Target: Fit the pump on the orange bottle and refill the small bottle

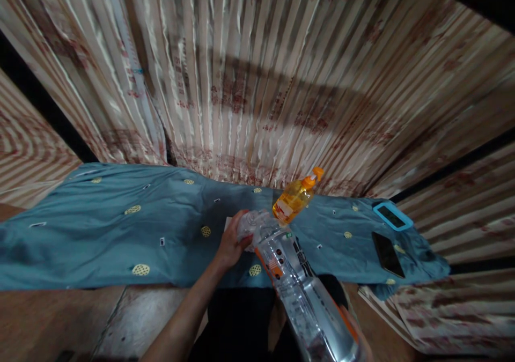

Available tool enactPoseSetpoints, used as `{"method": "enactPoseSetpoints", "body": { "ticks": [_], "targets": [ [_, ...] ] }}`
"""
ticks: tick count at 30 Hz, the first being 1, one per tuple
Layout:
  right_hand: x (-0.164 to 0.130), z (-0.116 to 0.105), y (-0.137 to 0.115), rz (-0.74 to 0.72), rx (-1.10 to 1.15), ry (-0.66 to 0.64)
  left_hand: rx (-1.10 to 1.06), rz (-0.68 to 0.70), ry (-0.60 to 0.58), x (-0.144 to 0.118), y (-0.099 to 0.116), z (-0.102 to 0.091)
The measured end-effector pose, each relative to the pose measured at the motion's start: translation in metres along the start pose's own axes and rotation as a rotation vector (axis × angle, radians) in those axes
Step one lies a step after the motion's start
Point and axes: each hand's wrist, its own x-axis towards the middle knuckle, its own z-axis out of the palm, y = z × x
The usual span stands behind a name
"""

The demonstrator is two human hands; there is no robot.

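Note:
A long, shiny clear-and-silver plastic package (306, 297) with orange and black print slants from the middle of the view to the bottom edge. At its upper end is a rounded, crinkled clear plastic part (257, 228). My left hand (233, 241) is closed around that clear part, thumb and fingers on its left side. My right hand (357, 327) shows only in part along the package's lower right side, most of its fingers hidden behind it. Just beyond the upper end an orange pump bottle (293, 198) of yellow-orange liquid appears tilted. A small white piece lies by my left hand.
A blue-green cloth with yellow pineapple prints (104, 233) covers the long surface before me. On its right lie a dark phone (387, 253) and a light-blue framed object (393, 215). Behind hangs a pleated, striped curtain (241, 83); dark poles (44, 99) stand at the sides.

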Motion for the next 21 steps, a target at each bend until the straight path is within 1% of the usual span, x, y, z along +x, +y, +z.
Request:
{"method": "enactPoseSetpoints", "body": {
  "ticks": [1,2,4,6,8,9,10,13,14,15,18,19,21],
  "targets": [
    [0.007,-0.006,0.004,0.046,0.025,-0.010,0.000,-0.004,-0.003,0.000,0.000,-0.001],
    [0.012,-0.011,0.009,0.051,0.045,-0.001,-0.002,-0.007,-0.007,0.001,0.000,-0.001],
    [0.015,-0.013,0.017,0.052,0.070,0.057,-0.007,-0.011,-0.017,0.001,-0.001,-0.002],
    [0.013,-0.009,0.021,0.093,0.075,0.073,-0.009,-0.006,-0.017,0.002,-0.002,-0.004],
    [0.008,-0.002,0.022,0.162,0.061,0.022,-0.004,0.002,-0.012,0.002,-0.003,-0.005],
    [0.005,0.002,0.022,0.167,0.059,0.009,0.001,0.004,-0.008,0.002,-0.003,-0.005],
    [0.002,0.006,0.023,0.135,0.059,0.023,0.005,0.002,-0.007,0.002,-0.004,-0.006],
    [-0.005,0.012,0.030,-0.060,0.087,0.147,0.015,0.016,-0.001,0.004,-0.006,-0.007],
    [-0.005,0.012,0.033,-0.094,0.091,0.151,0.022,0.019,-0.003,0.005,-0.007,-0.008],
    [-0.003,0.010,0.036,-0.094,0.087,0.123,0.034,0.020,-0.006,0.006,-0.008,-0.008],
    [0.006,0.005,0.040,0.018,0.080,-0.030,0.057,0.014,-0.010,0.008,-0.010,-0.009],
    [0.009,0.004,0.041,0.036,0.088,-0.057,0.054,0.013,-0.010,0.008,-0.011,-0.010],
    [0.008,0.006,0.041,0.012,0.127,-0.052,0.040,0.011,-0.016,0.009,-0.010,-0.010]
  ]
}}
